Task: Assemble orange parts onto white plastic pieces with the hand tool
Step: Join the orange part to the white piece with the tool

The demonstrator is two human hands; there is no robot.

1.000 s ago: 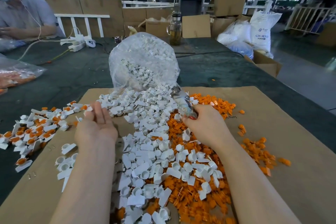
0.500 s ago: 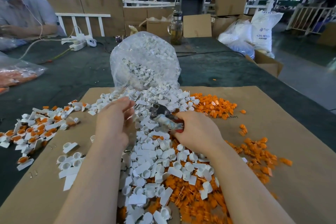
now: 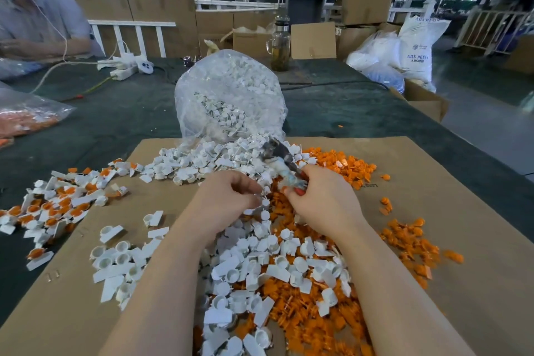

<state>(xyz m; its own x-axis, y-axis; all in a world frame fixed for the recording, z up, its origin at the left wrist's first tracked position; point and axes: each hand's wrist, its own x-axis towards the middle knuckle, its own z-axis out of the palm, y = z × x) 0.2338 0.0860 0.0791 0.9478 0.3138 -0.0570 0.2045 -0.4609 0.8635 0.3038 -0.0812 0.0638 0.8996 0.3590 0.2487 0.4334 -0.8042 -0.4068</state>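
Observation:
A heap of white plastic pieces [image 3: 260, 263] and loose orange parts [image 3: 341, 165] covers the brown cardboard sheet [image 3: 450, 211]. My right hand [image 3: 320, 199] grips a metal hand tool [image 3: 278, 157] whose head points up and to the left over the white heap. My left hand [image 3: 228, 199] hovers close beside it with its fingers curled toward the tool, apparently pinching a small white piece; the piece itself is hard to make out. Finished white pieces with orange inserts [image 3: 57, 205] lie at the left edge.
A clear bag of white pieces [image 3: 231, 95] stands behind the heap. Another bag with orange parts [image 3: 23, 118] lies far left. A person [image 3: 34, 20] sits at the far left of the dark table [image 3: 361, 113]. A jar [image 3: 280, 43], a power strip [image 3: 127, 66] and boxes stand behind.
My left hand came from the finished pile at the left to the middle, beside the right hand. The tool swung in my right hand, and its head now points up-left.

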